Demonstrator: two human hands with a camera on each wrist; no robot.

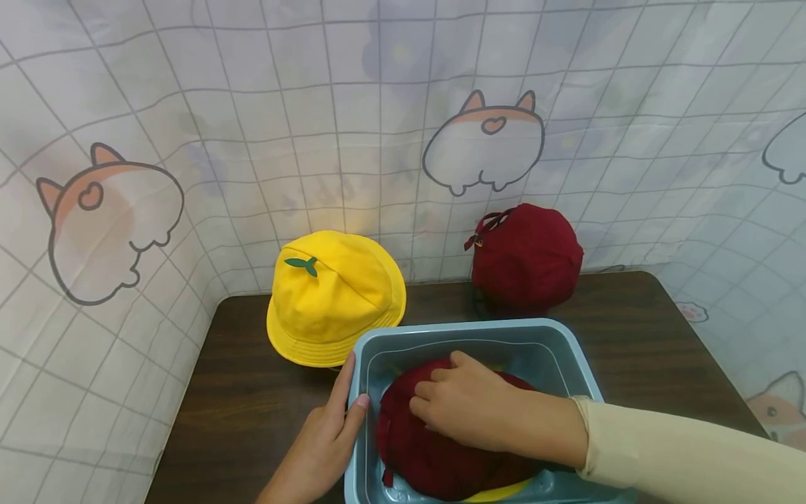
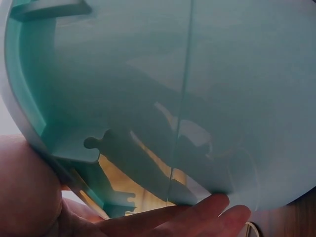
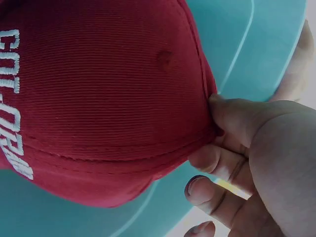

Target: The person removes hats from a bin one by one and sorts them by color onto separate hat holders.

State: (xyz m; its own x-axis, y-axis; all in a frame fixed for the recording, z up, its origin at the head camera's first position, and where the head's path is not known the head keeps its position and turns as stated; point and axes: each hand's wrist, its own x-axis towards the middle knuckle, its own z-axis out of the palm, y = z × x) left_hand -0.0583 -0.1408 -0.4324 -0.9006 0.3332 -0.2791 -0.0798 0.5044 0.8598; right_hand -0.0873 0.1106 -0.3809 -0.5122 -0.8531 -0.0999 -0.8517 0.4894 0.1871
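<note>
A light-blue plastic bin (image 1: 466,325) stands near the table's front, with a dark red cap (image 1: 434,458) inside. My left hand (image 1: 321,441) grips the bin's left wall, its thumb at the rim and its fingers along the outside. In the left wrist view those fingers (image 2: 197,217) lie against the outer wall. My right hand (image 1: 469,406) reaches over the cap. The right wrist view shows its thumb and forefinger pinching the cap's edge; white embroidered letters (image 3: 10,98) run across the front. Something yellow (image 1: 500,492) shows beneath the cap, mostly hidden.
A yellow bucket hat (image 1: 336,287) with a green leaf sits behind the bin's left corner. Another dark red hat (image 1: 529,255) with a strap stands at the back right. The dark wooden table (image 1: 233,406) backs onto a white patterned cloth (image 1: 352,154).
</note>
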